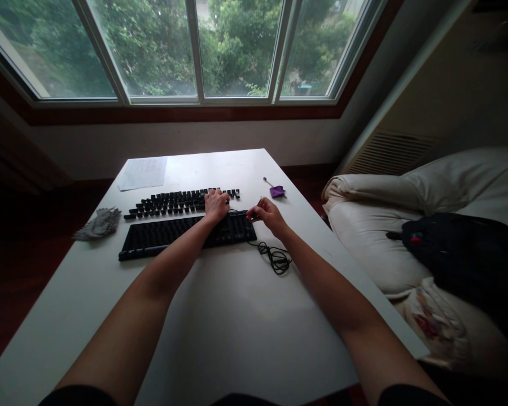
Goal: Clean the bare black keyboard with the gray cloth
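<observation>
A black keyboard [152,237] lies on the white table, its keycaps apparently removed. Behind it, loose black keycaps [169,202] stand in rows that follow a keyboard layout. My left hand [217,204] is over the right part of these rows, fingers curled down; what they hold, if anything, is hidden. Above the keyboard's right end, my right hand [268,216] is closed in a pinch on a small red-and-dark tool [249,214], too small to make out fully. The keyboard's black cable [276,258] lies coiled below my right wrist.
A crumpled grey cloth [98,224] lies at the table's left edge, and a sheet of paper [143,172] at the back left. A small brush [267,181] and a purple item [277,192] are at the right. A cream sofa [364,225] holds a dark bag [461,248].
</observation>
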Demonstrator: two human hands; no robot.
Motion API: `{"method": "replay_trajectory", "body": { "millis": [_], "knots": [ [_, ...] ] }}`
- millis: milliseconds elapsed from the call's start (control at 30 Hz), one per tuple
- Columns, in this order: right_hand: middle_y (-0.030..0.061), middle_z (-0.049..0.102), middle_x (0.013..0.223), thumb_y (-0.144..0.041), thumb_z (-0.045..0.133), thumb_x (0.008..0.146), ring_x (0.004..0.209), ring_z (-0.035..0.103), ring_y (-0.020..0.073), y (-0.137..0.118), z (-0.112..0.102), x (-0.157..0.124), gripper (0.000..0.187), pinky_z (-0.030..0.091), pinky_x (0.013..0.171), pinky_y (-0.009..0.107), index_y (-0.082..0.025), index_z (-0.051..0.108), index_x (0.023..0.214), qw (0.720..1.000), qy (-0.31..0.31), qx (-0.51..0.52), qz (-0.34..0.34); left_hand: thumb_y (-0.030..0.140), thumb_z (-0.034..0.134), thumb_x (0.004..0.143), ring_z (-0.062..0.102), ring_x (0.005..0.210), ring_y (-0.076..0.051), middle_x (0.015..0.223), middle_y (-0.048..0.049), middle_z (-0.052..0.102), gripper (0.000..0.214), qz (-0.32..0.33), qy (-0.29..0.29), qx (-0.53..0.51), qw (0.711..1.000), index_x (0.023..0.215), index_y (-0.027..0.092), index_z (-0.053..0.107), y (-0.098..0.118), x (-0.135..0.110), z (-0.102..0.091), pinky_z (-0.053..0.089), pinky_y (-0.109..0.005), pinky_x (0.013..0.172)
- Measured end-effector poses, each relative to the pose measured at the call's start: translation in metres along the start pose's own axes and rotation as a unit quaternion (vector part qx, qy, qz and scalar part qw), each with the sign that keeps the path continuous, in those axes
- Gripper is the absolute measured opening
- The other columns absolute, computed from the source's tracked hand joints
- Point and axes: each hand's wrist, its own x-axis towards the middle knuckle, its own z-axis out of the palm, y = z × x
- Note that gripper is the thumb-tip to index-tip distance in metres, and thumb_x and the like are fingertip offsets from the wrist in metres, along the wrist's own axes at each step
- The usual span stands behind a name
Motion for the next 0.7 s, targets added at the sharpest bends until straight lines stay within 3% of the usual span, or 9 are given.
{"method": "replay_trajectory", "body": {
  "millis": [300,500,700],
  "knots": [
    [-0.0003,0.073,0.073,-0.051,0.07,0.085,0.054,0.062,0.0125,0.005,0.004,-0.001,0.037,0.038,0.044,0.021,-0.023,0.046,0.086,0.999,-0.017,-0.026,-0.012,0.027,0.067,0.083,0.045,0.119,-0.035,0.117,-0.0116,0.06,0.02,0.003,0.014,0.001,1.0,0.102,0.027,0.071,0.001,-0.001,-0.001,0.034,-0.048,0.099],
    [0.0031,0.075,0.085,-0.044,0.073,0.082,0.062,0.067,0.0142,0.002,0.0,0.0,0.031,0.043,0.05,0.023,-0.021,0.056,0.093,0.999,-0.027,-0.044,0.007,0.032,0.062,0.09,0.045,0.119,-0.035,0.117,-0.0116,0.06,0.015,-0.007,0.013,-0.004,1.0,0.099,0.026,0.072,0.008,-0.013,-0.013,0.036,-0.049,0.098],
    [0.0013,0.073,0.092,-0.033,0.077,0.076,0.066,0.068,0.0137,-0.001,-0.007,0.003,0.049,0.054,0.064,0.028,-0.022,0.063,0.121,0.997,-0.058,-0.058,-0.001,0.031,0.059,0.093,0.049,0.112,-0.032,0.111,-0.0104,0.063,0.014,0.084,0.023,-0.04,0.995,0.097,0.026,0.071,0.026,-0.055,-0.027,0.038,-0.049,0.096]
  ]
}}
